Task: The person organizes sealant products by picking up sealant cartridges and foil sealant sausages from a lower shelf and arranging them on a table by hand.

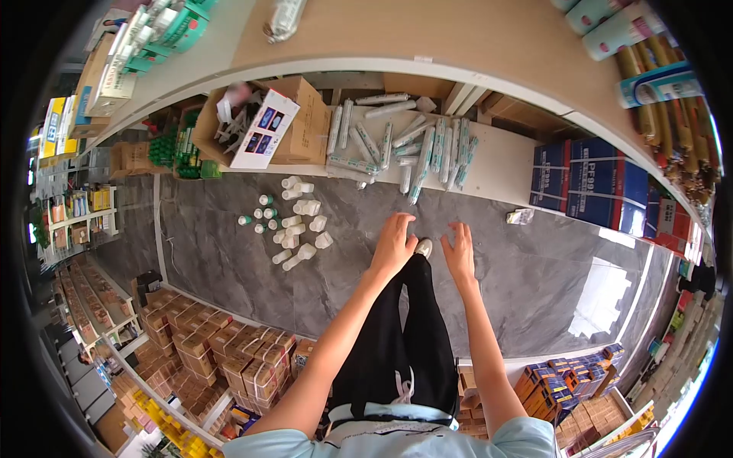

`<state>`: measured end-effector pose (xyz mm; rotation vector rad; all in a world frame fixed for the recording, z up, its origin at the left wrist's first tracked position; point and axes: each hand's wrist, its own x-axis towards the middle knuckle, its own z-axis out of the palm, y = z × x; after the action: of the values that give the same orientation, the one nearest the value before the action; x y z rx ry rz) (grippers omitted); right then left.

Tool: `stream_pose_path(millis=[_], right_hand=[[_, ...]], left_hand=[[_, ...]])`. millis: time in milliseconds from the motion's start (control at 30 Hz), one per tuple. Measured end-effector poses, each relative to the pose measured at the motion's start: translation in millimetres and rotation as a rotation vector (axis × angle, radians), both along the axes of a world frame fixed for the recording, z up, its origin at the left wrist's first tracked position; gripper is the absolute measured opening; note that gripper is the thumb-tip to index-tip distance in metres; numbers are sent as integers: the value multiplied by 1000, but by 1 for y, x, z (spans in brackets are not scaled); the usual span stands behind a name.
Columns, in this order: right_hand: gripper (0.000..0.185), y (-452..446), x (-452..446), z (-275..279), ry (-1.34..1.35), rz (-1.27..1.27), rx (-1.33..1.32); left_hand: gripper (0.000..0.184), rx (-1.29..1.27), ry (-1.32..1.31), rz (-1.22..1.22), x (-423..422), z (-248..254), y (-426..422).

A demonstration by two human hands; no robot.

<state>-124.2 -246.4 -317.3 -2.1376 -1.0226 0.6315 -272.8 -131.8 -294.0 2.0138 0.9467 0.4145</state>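
My left hand (394, 244) hovers over the floor in front of my legs, fingers curled forward and apart, with nothing in it. Level with it, my right hand (460, 252) is also empty, its fingers spread. Just ahead of both hands, a loose pile of white-and-green sealant tubes (437, 149) lies on the low white shelf (504, 156). Some tube ends stick out over its front edge. To the left on the floor is a group of white bottles (294, 221), some lying down and several with green caps (259, 214).
An open cardboard box (309, 126) stands on the low shelf at left, with blue strapped boxes (588, 179) at right. The upper shelf (366, 42) overhangs the tubes. A small packet (520, 217) lies on the floor. Stacked brown cartons (252, 359) are behind me.
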Motion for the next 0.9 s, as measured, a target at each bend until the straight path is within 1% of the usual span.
stream_pose_path(millis=[100,167,233,333,400,467,533,667,733,767,833,867,900], right_hand=[[29,9,-2,-42,6,-26,-36],[28,14,-4,-72,-3,-29,-60],[28,18,-7,-101,-120,81,-55],[28,21,-18,-147,-111,131,-78],[28,23,-26,-173,-83,128,-87],[28,22,-31,-194,-9,119,-117],[29,22,-35,-214,8,110,-123],[30,14,-32,-245,44,111,-142],[30,10,-26,-261,48,106,-139],[30,8,-22,-269,-2,132,-156],[31,5,-14,-281,-75,173,-192],[31,5,-10,-286,-66,166,-197],[31,6,-6,-290,-61,168,-186]], left_hand=[[39,-51,-6,11,-6,-44,6],[40,22,22,-15,-14,-76,11],[40,9,51,-14,-17,-102,17],[37,-13,90,-26,-23,-136,23],[35,-71,120,-47,-22,-157,25],[35,-90,129,-70,-21,-178,27],[36,-59,144,-108,-17,-198,30],[35,-111,148,-152,-8,-244,31],[33,-169,186,-110,-2,-267,30],[33,-176,191,-116,1,-280,30],[30,-252,106,-66,0,-316,29],[30,-256,115,-73,-1,-332,29],[29,-349,123,-19,-2,-348,30]])
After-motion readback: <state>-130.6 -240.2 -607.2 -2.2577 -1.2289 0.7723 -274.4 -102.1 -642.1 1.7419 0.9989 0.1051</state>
